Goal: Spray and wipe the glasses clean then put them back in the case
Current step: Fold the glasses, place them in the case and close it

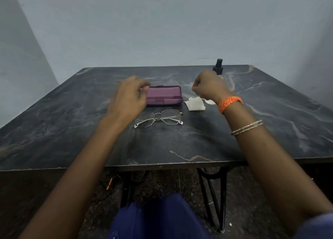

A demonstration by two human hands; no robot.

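Item one, the step in hand: the start of the job, as I judge it, with nothing sprayed or wiped that I can see. My left hand (128, 96) hovers blurred over the left end of the closed plum-purple hard-shell glasses case (164, 95), fingers loosely curled and, as far as I can tell, holding nothing. My right hand (207, 87) hangs above the cloth with fingers bent inward; whether it pinches anything I cannot tell. Item two, the thin silver wire-framed glasses (158, 118): they lie folded on the table just in front of the case, lenses clear, white tips at the temple ends. Item three, the small white folded cloth (195, 104): soft, crumpled, just right of the case and under my right hand. Item four, the clear spray bottle with a black pump top (218, 67): upright at the far edge, partly hidden behind my right hand (only the cap shows plainly). Item five, the dark marble-patterned table (198, 143): smooth, pale-veined, matte. Also on my right arm, an orange braided wristband (229, 103) and thin beaded bangles (246, 127). Next move, I reckon: lift the glasses by the frame, not the lenses, and bring the bottle to them, nozzle aimed at the glass.
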